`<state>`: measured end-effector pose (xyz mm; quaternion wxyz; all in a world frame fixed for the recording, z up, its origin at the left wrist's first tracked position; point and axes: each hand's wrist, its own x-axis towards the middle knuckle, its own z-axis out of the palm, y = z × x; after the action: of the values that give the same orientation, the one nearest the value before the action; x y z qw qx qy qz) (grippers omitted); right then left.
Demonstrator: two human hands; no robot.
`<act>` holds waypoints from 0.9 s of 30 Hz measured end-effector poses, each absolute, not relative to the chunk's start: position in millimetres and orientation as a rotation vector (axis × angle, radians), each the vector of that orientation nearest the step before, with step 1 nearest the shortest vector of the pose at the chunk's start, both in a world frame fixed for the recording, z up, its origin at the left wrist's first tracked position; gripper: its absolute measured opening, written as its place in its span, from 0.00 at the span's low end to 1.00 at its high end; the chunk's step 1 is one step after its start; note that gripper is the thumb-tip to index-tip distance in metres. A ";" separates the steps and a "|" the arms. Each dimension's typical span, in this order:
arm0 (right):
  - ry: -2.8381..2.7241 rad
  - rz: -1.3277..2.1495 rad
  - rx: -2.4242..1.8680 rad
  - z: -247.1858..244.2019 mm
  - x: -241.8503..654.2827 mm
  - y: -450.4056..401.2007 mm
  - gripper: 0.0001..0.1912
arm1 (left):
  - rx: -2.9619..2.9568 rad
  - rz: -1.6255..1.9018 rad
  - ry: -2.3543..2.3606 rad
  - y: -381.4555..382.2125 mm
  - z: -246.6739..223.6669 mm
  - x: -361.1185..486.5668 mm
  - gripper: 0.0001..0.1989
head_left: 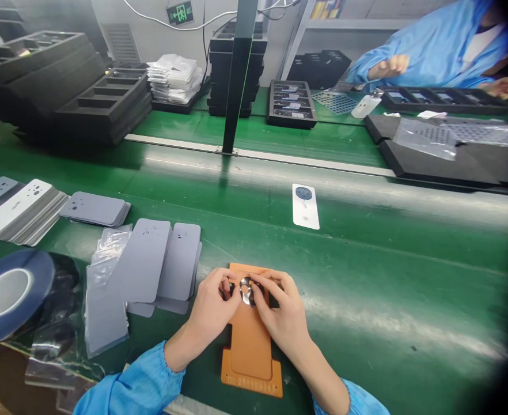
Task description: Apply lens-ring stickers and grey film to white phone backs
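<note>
An orange fixture plate [250,346] lies on the green table in front of me. Over its upper end, a small shiny round piece [246,290] sits between my two hands. My left hand [214,302] is closed, with thumb and fingers pinched at the piece's left side, where something dark shows between them. From the right, my right hand [283,311] pinches the edge of the same shiny piece with thumb and forefinger. Beyond the plate lies a white phone-shaped panel [309,214] with a dark round patch.
Grey panels [146,259] and a blue tape roll [42,282] lie at the left, with stacked panels [38,213] behind. Black trays [107,98] stand at the back left. Across the divider [237,86], a person in blue [427,46] works beside foam trays [435,161].
</note>
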<state>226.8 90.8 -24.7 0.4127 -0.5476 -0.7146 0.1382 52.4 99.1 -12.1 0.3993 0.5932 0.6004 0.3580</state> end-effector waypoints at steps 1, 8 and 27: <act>-1.781 0.351 -1.388 -25.0 227.8 90.4 0.10 | 1.498 0.906 1.526 99.0 -12.2 52.6 0.05; -1.647 0.573 -1.571 -29.8 243.1 92.1 0.11 | 1.478 0.904 1.550 97.9 -13.1 53.4 0.05; -1.539 0.789 -1.569 -25.2 258.1 96.7 0.16 | 1.494 0.917 1.516 97.2 -8.5 52.6 0.05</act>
<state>258.1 96.7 -25.2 0.3924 -0.6180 -0.6062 0.3110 52.6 97.2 -8.5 0.4003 0.5908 0.5994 0.3626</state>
